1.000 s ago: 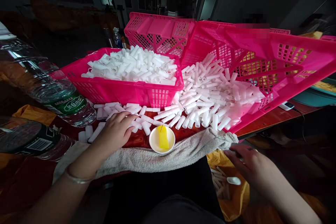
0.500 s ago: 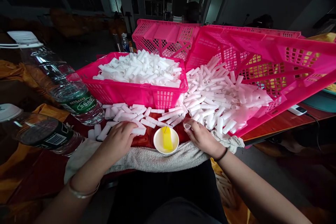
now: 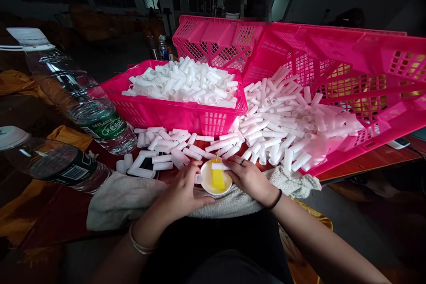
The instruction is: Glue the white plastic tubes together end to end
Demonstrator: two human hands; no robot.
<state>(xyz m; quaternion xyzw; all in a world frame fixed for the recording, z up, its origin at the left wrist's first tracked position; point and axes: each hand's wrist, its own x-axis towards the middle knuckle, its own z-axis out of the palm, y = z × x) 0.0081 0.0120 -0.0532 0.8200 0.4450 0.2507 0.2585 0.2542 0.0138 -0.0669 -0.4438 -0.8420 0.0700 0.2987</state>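
**Pinching at Three and Nine!**

Around the bowl (image 3: 207, 181), we're seeing the right hand (image 3: 250, 178) at three o'clock pinching a white tube (image 3: 218, 166) over the yellow block (image 3: 218, 182); at nine, the left hand (image 3: 182, 190) is gripping a second tube (image 3: 199, 179), thumb spread. The bowl is sitting between, probably for shared reach. At ten, a green label (image 3: 113, 127) is showing characters we're not confidently reading.

The right fingers (image 3: 237, 167) partly hide a white tube (image 3: 218, 166).

The red table (image 3: 369, 159) bears white tubes (image 3: 162, 158), pink baskets (image 3: 169, 114), a towel (image 3: 121, 202).
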